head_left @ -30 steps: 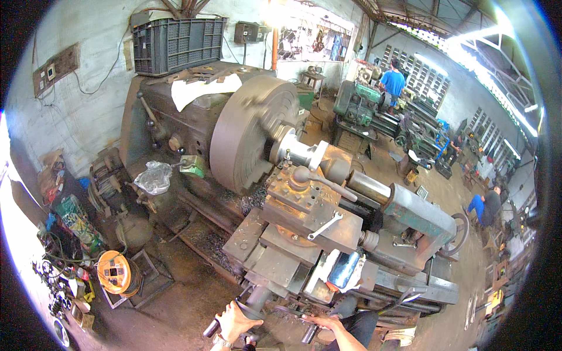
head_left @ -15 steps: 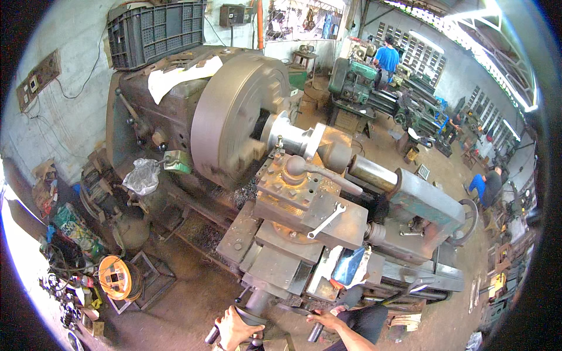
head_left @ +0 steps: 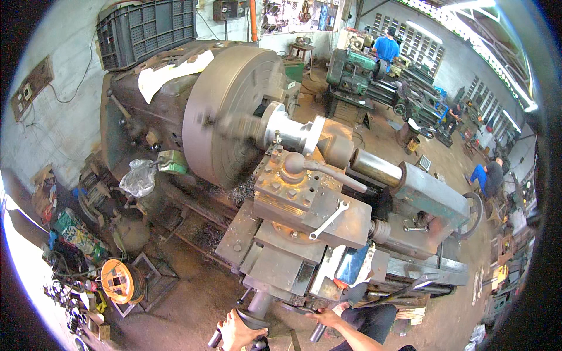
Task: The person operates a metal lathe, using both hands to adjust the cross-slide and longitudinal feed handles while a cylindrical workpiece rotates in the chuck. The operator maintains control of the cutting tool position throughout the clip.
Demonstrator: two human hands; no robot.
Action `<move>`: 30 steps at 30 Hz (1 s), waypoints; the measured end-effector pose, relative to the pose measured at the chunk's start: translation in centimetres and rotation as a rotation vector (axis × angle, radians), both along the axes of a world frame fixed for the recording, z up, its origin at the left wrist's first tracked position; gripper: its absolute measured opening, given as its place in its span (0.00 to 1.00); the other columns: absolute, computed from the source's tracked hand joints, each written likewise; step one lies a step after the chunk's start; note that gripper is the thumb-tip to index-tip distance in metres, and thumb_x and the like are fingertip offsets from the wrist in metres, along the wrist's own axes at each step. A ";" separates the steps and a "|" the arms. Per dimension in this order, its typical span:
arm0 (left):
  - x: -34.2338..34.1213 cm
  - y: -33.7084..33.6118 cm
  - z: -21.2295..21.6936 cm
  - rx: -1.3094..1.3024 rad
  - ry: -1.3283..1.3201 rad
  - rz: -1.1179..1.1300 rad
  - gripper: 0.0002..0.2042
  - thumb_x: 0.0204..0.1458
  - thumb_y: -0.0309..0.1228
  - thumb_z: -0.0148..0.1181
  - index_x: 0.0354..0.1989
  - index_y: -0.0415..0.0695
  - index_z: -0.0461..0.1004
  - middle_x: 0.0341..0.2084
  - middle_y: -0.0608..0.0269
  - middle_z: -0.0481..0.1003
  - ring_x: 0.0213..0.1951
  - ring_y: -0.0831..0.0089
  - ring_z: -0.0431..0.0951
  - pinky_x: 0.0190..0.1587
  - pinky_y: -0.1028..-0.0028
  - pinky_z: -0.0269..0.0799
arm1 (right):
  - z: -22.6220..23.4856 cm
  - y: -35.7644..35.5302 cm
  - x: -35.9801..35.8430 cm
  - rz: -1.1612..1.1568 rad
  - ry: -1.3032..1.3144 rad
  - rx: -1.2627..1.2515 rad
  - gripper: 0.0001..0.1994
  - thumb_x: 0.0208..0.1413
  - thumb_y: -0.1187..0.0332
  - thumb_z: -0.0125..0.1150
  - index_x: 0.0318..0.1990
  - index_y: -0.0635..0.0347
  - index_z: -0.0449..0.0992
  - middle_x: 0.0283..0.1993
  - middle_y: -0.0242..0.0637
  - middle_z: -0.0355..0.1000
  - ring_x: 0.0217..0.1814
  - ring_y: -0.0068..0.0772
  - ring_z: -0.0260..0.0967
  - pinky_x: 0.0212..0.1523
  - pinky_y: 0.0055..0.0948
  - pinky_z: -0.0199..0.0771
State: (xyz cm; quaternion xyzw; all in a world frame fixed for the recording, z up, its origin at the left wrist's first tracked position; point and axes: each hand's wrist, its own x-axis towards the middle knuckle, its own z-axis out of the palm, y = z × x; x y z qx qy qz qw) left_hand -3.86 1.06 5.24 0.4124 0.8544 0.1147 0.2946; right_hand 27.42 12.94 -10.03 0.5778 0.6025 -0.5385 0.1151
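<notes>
At the lower edge my left hand (head_left: 236,331) is closed over a dark handwheel (head_left: 255,321) on the front of a large lathe. To its right my right hand (head_left: 326,317) grips the rim of a second handwheel (head_left: 294,308); its fingers are partly hidden. A wide chuck (head_left: 205,117) spins, its jaws smeared by motion. Between chuck and tailstock (head_left: 430,196) sits a shiny flanged metal workpiece (head_left: 293,133). The tool post (head_left: 287,187), with its long clamping lever (head_left: 333,175), stands close in front of the workpiece. An open-end wrench (head_left: 329,220) lies on the slide.
A blue-screened phone-like object (head_left: 352,264) lies on the carriage by a white cloth. Left on the floor stand an orange cable reel (head_left: 117,281) and a metal frame. A black crate (head_left: 149,32) tops the headstock. Far back, a person in blue (head_left: 386,50) stands by a green lathe (head_left: 354,76).
The chuck has turned, with its blurred jaws now showing at the front. My view has shifted slightly; both hands stay at their handwheels.
</notes>
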 end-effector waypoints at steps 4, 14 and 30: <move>0.1 0.3 0.7 -0.016 -0.023 0.011 0.52 0.27 0.56 0.78 0.60 0.37 0.65 0.53 0.42 0.74 0.56 0.44 0.74 0.59 0.52 0.69 | -0.5 0.3 0.1 0.086 -0.094 -0.053 0.50 0.42 0.19 0.55 0.46 0.66 0.81 0.36 0.48 0.80 0.45 0.50 0.79 0.48 0.42 0.75; -1.8 -2.9 -10.8 -0.066 0.147 -0.216 0.51 0.27 0.56 0.79 0.59 0.37 0.65 0.53 0.43 0.74 0.56 0.47 0.74 0.59 0.51 0.67 | -0.8 0.1 -0.1 0.005 -0.105 -0.030 0.47 0.43 0.23 0.61 0.39 0.72 0.81 0.38 0.54 0.80 0.47 0.53 0.79 0.48 0.45 0.75; -0.5 -0.8 -5.1 -0.080 0.019 -0.084 0.49 0.27 0.60 0.77 0.55 0.36 0.67 0.50 0.46 0.75 0.54 0.49 0.76 0.59 0.53 0.67 | -2.1 -0.4 -1.0 0.187 -0.091 0.172 0.44 0.46 0.23 0.59 0.40 0.66 0.82 0.32 0.50 0.79 0.42 0.49 0.79 0.45 0.44 0.76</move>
